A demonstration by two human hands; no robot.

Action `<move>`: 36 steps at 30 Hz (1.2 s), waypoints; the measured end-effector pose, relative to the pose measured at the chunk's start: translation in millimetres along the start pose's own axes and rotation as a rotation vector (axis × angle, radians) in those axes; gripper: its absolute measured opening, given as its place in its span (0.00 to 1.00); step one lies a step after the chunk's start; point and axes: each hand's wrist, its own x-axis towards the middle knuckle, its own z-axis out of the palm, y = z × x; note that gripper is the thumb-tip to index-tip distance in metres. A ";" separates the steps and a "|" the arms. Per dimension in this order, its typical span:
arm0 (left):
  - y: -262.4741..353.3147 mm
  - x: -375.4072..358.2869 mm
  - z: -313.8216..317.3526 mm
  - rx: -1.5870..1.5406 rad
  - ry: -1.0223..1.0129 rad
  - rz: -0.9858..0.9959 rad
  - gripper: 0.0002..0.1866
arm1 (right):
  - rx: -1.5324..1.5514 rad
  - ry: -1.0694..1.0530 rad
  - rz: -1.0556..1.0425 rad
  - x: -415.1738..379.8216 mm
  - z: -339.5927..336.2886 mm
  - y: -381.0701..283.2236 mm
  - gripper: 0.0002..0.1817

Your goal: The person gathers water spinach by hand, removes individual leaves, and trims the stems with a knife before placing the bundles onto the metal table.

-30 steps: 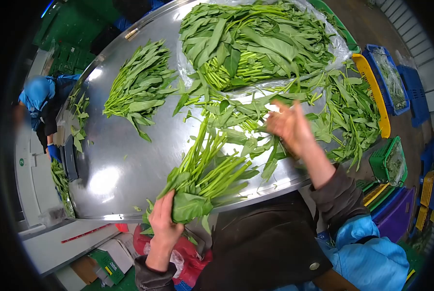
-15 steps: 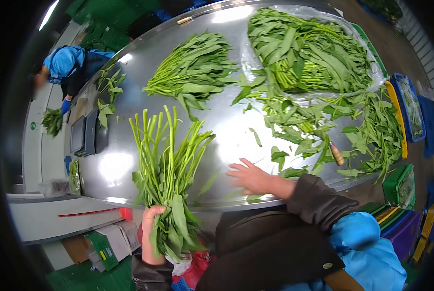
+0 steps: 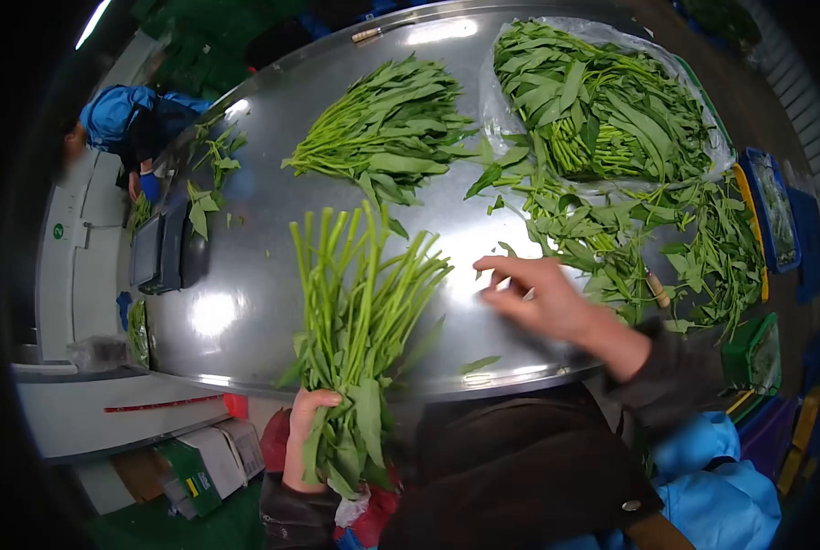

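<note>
My left hand is wrapped round the leafy end of a bunch of water spinach, whose pale cut stems point up and away over the table's near edge. To its right, my right hand hovers above the metal tabletop, fingers apart and partly curled, with nothing plainly held. A loose leaf lies below that hand. Another bunch of water spinach rests farther back on the table. At the back right, a large pile of greens lies on clear plastic.
Loose stems and leaves litter the right side, with a wooden-handled knife among them. Another wooden handle lies at the far edge. A dark scale-like device stands left, near a co-worker in blue. Crates line the right.
My right hand has moved up and right off the near edge, its fingers curling. Fallen leaves there have shifted or gone. The view has turned slightly; the left hand keeps its bunch.
</note>
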 end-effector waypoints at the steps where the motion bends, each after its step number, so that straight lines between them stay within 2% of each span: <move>1: -0.9 7.7 -3.8 0.075 0.006 -0.008 0.35 | 0.239 -0.066 -0.016 12.7 13.1 -22.2 0.22; 3: -1.6 6.4 27.1 0.025 -0.018 -0.019 0.37 | 0.203 -0.080 -0.104 35.9 32.9 -44.1 0.18; 4: -3.7 6.9 33.4 0.098 -0.005 0.023 0.38 | 0.211 -0.076 -0.101 45.0 40.5 -46.5 0.18; 6: -5.2 7.0 50.1 0.170 0.013 0.058 0.40 | 0.443 -0.411 0.181 59.6 44.6 -41.5 0.17; 7: -6.7 6.7 52.5 0.170 0.007 0.053 0.40 | 0.442 -0.406 0.185 60.2 37.5 -34.4 0.17; 9: -11.6 3.9 52.3 0.231 0.010 0.062 0.40 | 0.901 -0.266 0.329 58.9 15.9 -15.4 0.17; 11: -15.0 1.0 51.1 0.245 0.040 0.022 0.38 | 1.489 -0.213 0.264 49.0 -22.1 11.1 0.17; 13: -20.8 1.6 39.1 0.363 0.116 -0.012 0.39 | 1.612 -0.130 0.031 46.0 -63.2 25.8 0.14; 15: -27.1 2.0 22.7 0.344 0.093 -0.002 0.38 | 0.806 0.155 0.330 37.5 -95.2 34.9 0.14; 16: -29.1 4.3 19.7 0.322 0.068 0.012 0.38 | 0.043 0.189 0.468 36.3 -96.4 44.5 0.15; 17: -28.6 5.1 25.5 0.325 0.060 0.009 0.38 | 0.041 0.197 0.471 29.8 -95.5 43.3 0.15; 19: -26.2 2.6 40.3 0.167 0.065 0.016 0.36 | -0.531 0.324 0.122 11.7 -87.7 36.6 0.19; 20: -25.6 3.9 41.9 0.171 0.067 -0.007 0.38 | -0.466 0.295 0.269 10.0 -89.9 33.4 0.24; 21: -25.1 2.1 51.3 0.179 0.063 -0.016 0.38 | -0.325 0.177 0.063 9.2 -71.1 24.5 0.26; 24: -19.6 -4.3 70.4 0.008 0.045 0.044 0.40 | -0.295 0.127 0.133 14.9 -57.3 48.8 0.27; 26: -18.0 -6.4 72.4 -0.001 0.020 0.054 0.40 | -0.058 0.196 0.185 18.2 -51.0 74.5 0.29; 27: -17.0 -9.3 73.9 -0.015 0.007 0.062 0.39 | -0.056 0.197 0.186 17.9 -45.6 78.6 0.29; 29: -19.2 -11.6 75.4 -0.035 0.014 0.078 0.40 | 0.171 0.046 0.174 17.6 -24.9 78.0 0.32; 30: -20.0 -10.5 69.7 -0.071 0.007 0.045 0.40 | 0.204 0.063 0.053 19.8 -15.9 72.2 0.32; 33: -24.4 -16.2 66.5 -0.110 0.044 0.036 0.39 | 0.148 -0.015 0.039 28.1 6.3 67.2 0.19; 34: -25.3 -16.8 66.6 -0.110 0.073 0.060 0.39 | 0.149 -0.016 0.038 29.4 9.1 69.6 0.19; 36: -23.6 -20.4 67.6 -0.070 0.046 0.054 0.39 | 0.381 0.019 0.163 33.3 15.8 75.5 0.15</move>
